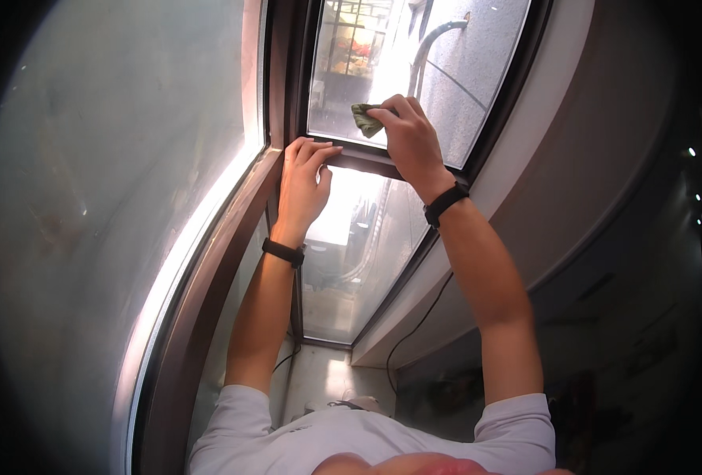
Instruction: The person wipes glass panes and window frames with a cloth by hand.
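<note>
My right hand (409,133) grips a folded green cloth (367,120) between thumb and fingers. The cloth is at the lower part of the upper glass pane (452,107); whether it touches the glass, I cannot tell. To the left and a little lower, my left hand (308,178) rests with bent, spread fingers on the dark crossbar (365,157) of the window frame, holding nothing. Below the crossbar is a lower glass pane (342,285). Each wrist wears a black band.
A large frosted glass panel (119,148) in a brown frame (208,279) stands close on the left. On the right a pale wall edge (529,130) runs beside the window. A black cable (413,329) hangs down towards the floor (321,371). Outside the glass is a bent pipe (425,50).
</note>
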